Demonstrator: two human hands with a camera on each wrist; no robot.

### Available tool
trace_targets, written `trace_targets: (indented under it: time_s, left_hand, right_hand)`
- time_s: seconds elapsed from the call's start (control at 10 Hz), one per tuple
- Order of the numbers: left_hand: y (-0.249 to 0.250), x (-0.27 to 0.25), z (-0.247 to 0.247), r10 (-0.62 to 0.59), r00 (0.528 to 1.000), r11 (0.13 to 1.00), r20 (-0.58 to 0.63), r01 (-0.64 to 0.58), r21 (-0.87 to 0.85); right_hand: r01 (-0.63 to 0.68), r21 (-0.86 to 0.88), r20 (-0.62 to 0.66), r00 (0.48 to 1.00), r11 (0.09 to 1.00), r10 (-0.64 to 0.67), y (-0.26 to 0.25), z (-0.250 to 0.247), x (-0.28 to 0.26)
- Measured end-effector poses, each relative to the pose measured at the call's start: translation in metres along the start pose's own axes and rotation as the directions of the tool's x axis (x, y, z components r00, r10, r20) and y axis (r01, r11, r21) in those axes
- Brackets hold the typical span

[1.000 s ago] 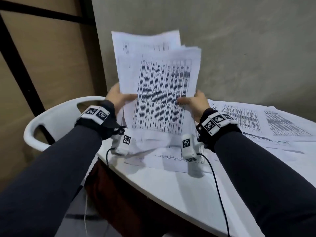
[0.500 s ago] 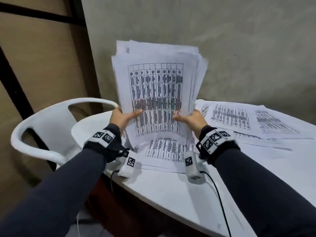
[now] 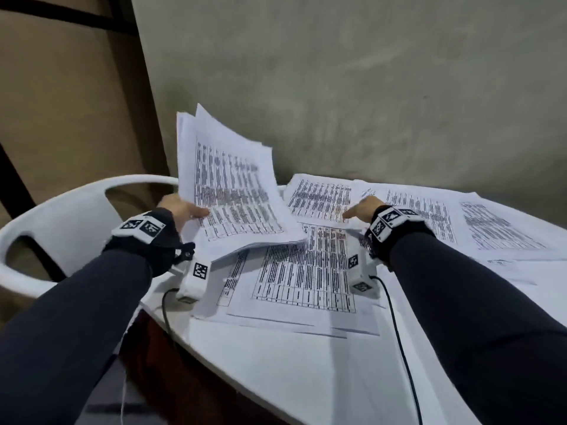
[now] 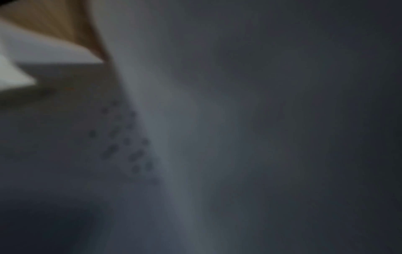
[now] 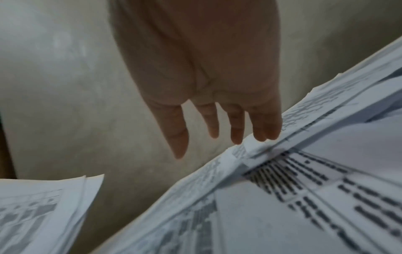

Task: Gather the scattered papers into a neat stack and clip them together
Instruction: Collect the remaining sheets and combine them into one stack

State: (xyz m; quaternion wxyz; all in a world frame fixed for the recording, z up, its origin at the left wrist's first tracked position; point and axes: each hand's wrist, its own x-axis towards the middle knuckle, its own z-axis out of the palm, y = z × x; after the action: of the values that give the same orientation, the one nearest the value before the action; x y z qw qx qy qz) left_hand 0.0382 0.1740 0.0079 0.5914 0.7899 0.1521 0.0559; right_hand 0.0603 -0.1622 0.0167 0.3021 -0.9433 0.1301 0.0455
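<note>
Head: L hand (image 3: pixel 181 208) grips stack (image 3: pixel 233 191) edge.

The left wrist view is being filled by a dark blur, only faint print being made out. The fingers of the left hand (image 3: pixel 181 210) are being hidden behind the held stack (image 3: pixel 233 191). The right hand (image 3: pixel 362 208) is being blurred beside that stack.
</note>
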Motion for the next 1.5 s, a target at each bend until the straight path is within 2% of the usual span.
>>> trace_targets:
  time_s: [0.1, 0.2, 0.3, 0.4, 0.5, 0.6, 0.7, 0.8, 0.9, 1.0, 1.1, 1.2, 1.3, 1.4, 1.5]
  left_hand:
    - [-0.015, 0.013, -0.004, -0.071, 0.993, 0.975, 0.094, 0.049, 0.216]
    - [-0.039, 0.038, -0.007, -0.125, 0.978, 0.96, 0.167, 0.076, 0.27]
    - [-0.036, 0.034, -0.004, -0.166, 0.96, 0.975, 0.226, 0.124, 0.187]
    - [-0.034, 0.03, -0.003, -0.172, 0.955, 0.976, 0.24, 0.132, 0.172]
    - [-0.031, 0.022, -0.01, -0.142, 0.964, 0.983, 0.223, 0.112, 0.142]
    - [-0.03, 0.012, -0.026, -0.127, 0.974, 0.989, 0.19, 0.109, 0.102]
    - [-0.028, -0.004, -0.039, -0.177, 0.967, 0.984, 0.185, 0.166, 0.071]
    - [-0.027, -0.023, -0.04, -0.198, 0.967, 0.98, 0.159, 0.194, 0.041]
    - [-0.037, -0.024, -0.043, -0.188, 0.962, 0.981, 0.199, 0.175, 0.078]
    - [-0.044, -0.028, -0.037, -0.223, 0.967, 0.953, 0.119, 0.191, 0.235]
    - [-0.032, -0.055, -0.024, -0.224, 0.972, 0.922, 0.071, 0.188, 0.338]
    - [-0.025, -0.067, -0.014, -0.195, 0.973, 0.93, 0.124, 0.144, 0.337]
    - [-0.02, -0.084, -0.005, -0.174, 0.964, 0.949, 0.201, 0.11, 0.294]
    - [-0.032, -0.077, -0.005, -0.177, 0.932, 0.945, 0.315, 0.072, 0.318]
    - [-0.055, -0.052, -0.007, -0.209, 0.893, 0.931, 0.399, 0.057, 0.36]
  right_hand:
    - [-0.06, 0.03, -0.051, 0.997, 0.998, 0.061, 0.005, 0.004, 0.021]
    - [-0.053, -0.064, -0.045, 0.998, 0.997, 0.05, 0.002, 0.016, 0.033]
    - [0.024, -0.38, -0.042, 0.998, 0.925, -0.043, -0.003, 0.022, 0.03]
    - [0.058, -0.442, -0.008, 0.998, 0.895, -0.069, -0.006, 0.026, 0.029]
    - [-0.005, -0.257, -0.048, 0.999, 0.966, -0.007, -0.006, 0.022, 0.034]
    - [-0.037, -0.073, -0.141, 0.99, 0.997, 0.027, -0.004, 0.012, 0.034]
    - [-0.034, -0.041, -0.072, 0.997, 0.999, 0.031, 0.007, -0.001, 0.024]
    - [-0.019, -0.196, 0.13, 0.991, 0.98, 0.045, 0.018, -0.003, -0.011]
    - [0.031, -0.398, 0.223, 0.973, 0.917, 0.064, 0.032, 0.002, -0.045]
    - [0.086, -0.425, 0.338, 0.939, 0.901, 0.07, 0.038, 0.005, -0.072]
    - [0.088, -0.404, 0.239, 0.971, 0.91, 0.012, 0.038, 0.005, -0.091]
    - [0.006, -0.194, 0.21, 0.977, 0.981, 0.035, 0.033, 0.009, -0.099]
    - [-0.026, -0.052, 0.213, 0.976, 0.998, 0.037, 0.029, 0.013, -0.111]
    - [-0.023, -0.033, 0.154, 0.988, 0.999, 0.028, 0.033, 0.024, -0.109]
    - [-0.072, -0.003, 0.202, 0.977, 0.997, 0.071, 0.037, 0.029, -0.108]
